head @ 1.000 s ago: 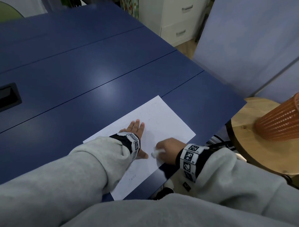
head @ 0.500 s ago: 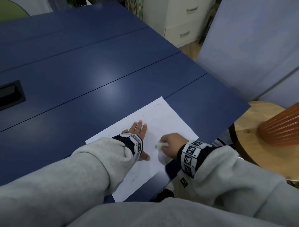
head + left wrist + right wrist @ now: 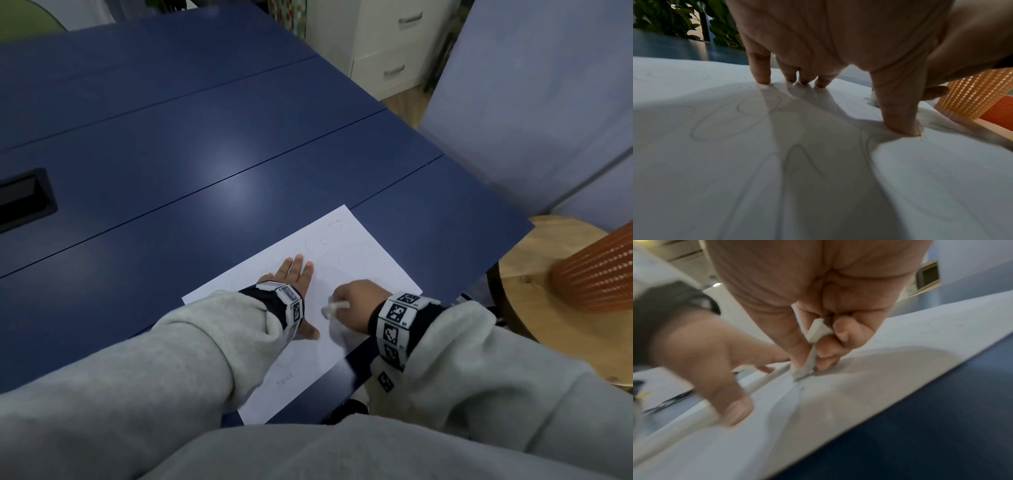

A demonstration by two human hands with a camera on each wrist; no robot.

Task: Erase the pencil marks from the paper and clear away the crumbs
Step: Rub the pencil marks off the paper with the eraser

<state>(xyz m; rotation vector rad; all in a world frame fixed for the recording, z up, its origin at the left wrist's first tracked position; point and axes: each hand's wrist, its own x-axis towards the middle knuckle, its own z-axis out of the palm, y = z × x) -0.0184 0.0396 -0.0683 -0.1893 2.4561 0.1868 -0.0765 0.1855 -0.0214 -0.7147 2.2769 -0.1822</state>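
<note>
A white sheet of paper (image 3: 363, 260) with faint looping pencil marks (image 3: 735, 120) lies at the near right corner of the blue table (image 3: 205, 144). My left hand (image 3: 294, 284) presses flat on the sheet, fingers straight and spread, thumb (image 3: 898, 116) down beside them. My right hand (image 3: 356, 305) pinches a white eraser (image 3: 813, 344) between thumb and fingers, its grey worn tip touching the paper just right of the left thumb. A few dark specks (image 3: 802, 388) lie on the paper near the tip.
A round wooden stool (image 3: 548, 291) stands right of the table with an orange mesh basket (image 3: 596, 270) on it. A black recessed slot (image 3: 24, 198) sits in the tabletop at far left. White drawers (image 3: 387, 44) stand beyond the table.
The right hand with the eraser has shifted a little up and down the sheet beside the left thumb. The left hand has stayed pressed on the paper.
</note>
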